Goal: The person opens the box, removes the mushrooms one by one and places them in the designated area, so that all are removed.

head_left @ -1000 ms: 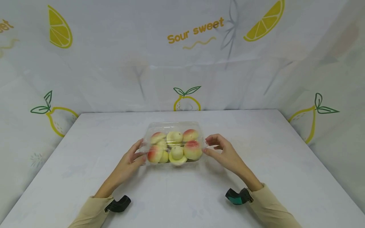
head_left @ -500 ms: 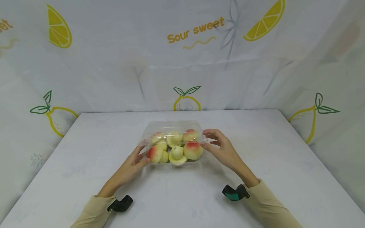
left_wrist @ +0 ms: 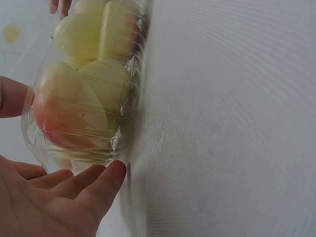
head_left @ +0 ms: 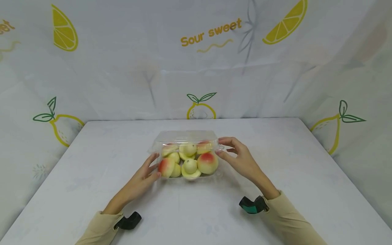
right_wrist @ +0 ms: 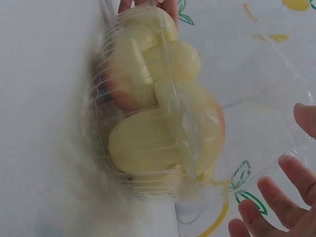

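Behind both hands, the left hand (head_left: 142,175) and the right hand (head_left: 239,156), I see a white lemon-print curtain (head_left: 122,61) hanging along the far side and round both flanks. The white tabletop (head_left: 196,211) spreads beneath the grip: broad room to the left of the left hand, just as broad to the right of the right hand, and a deep stretch on the near side. Beyond the fingers only a narrow strip remains before the table's far edge.

Beige sleeves (head_left: 291,217) come in from the near side, well apart, leaving a wide gap between the forearms. Between the two hands sits the clear plastic clamshell box (head_left: 185,136), resting on the table. Its lid (right_wrist: 266,89) is tilted, the near edge lifted off the base (left_wrist: 28,131), so the front stands open.

The right hand pinches the lid's right edge, thumb on one side and fingers on the other. The left hand holds the base's left end between thumb and fingers; I can't tell whether it touches the lid as well.

Just below each hand juts a dark wrist mount (head_left: 128,221). Between the grips, red-blushed peaches (head_left: 207,163) fill the base, with smaller pale yellow-green fruits (head_left: 190,165) among them.
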The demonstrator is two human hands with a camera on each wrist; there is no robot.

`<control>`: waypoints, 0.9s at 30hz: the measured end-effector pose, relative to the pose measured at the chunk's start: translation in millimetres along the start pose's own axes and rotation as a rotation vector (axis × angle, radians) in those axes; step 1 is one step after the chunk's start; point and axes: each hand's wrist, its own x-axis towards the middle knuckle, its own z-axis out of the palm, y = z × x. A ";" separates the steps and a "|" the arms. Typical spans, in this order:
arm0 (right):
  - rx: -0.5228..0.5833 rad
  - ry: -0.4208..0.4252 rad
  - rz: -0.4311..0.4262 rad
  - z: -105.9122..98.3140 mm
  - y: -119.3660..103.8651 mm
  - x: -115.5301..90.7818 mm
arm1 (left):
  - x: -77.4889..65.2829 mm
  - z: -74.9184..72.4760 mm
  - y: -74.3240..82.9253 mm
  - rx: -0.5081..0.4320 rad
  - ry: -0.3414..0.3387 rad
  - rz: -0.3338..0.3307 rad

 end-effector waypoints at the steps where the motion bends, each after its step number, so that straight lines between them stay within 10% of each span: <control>1: -0.002 -0.001 -0.001 -0.5 -0.6 0.2 | -0.9 0.3 0.0 -0.002 0.001 0.004; 27: 0.067 -0.008 -0.001 -5.5 7.4 30.4 | 0.9 7.6 -3.1 -0.016 0.007 -0.026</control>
